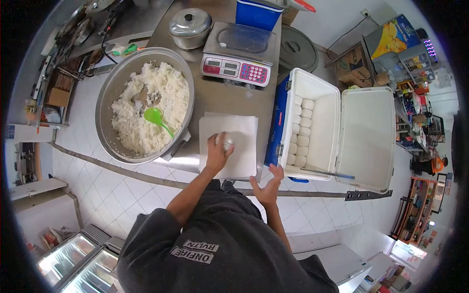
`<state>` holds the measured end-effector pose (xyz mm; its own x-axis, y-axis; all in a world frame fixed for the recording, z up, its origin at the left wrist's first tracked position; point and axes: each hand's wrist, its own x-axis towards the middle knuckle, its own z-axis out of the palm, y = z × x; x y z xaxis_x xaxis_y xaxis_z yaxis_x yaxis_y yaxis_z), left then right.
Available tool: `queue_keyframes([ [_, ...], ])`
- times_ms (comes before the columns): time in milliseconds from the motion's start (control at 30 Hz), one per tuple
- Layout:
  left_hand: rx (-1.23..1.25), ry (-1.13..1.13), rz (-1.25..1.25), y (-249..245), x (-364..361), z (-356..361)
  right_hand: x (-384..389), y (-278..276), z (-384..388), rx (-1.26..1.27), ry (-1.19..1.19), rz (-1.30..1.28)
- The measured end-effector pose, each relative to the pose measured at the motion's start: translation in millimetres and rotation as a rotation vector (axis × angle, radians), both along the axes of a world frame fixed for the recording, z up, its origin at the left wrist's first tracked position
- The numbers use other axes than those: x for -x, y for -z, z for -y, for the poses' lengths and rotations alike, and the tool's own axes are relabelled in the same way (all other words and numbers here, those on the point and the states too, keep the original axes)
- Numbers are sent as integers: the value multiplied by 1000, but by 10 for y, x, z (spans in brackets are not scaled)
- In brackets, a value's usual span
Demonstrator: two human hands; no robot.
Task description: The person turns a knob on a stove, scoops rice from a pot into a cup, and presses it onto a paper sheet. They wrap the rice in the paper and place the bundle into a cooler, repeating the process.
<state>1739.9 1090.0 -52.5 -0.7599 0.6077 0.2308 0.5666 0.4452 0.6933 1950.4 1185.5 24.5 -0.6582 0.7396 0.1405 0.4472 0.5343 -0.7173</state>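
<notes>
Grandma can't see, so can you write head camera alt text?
A person's left hand holds a small pale thing on or over white sheets; the right hand is open. Nearby: a pan of rice, a scale, an open cooler with white lumps.

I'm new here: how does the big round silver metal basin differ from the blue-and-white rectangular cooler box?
The round silver metal basin is circular, while the blue-and-white cooler box is rectangular. The basin holds loose white rice, while the cooler box holds rounded white pieces lined up in rows. The basin shows no lid, while the cooler box has a white lid swung open. Both are open-topped and hold something white.
</notes>
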Motion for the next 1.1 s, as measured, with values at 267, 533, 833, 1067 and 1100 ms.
queue_keyframes([
  [267,209,144,-219,212,-124,11,-756,31,247,-46,88,34],
  [533,1,18,-155,-395,-231,170,-1003,72,289,235,212,-53],
  [833,-501,-519,1045,-688,-364,2056,410,-530,224,231,-161,-103],
  [1067,-871,-648,1369,-711,116,2922,2668,-1291,974,-67,-702,-89],
  [1100,-871,-662,1380,-691,218,3076,3028,-1235,1121,-121,-726,64],
])
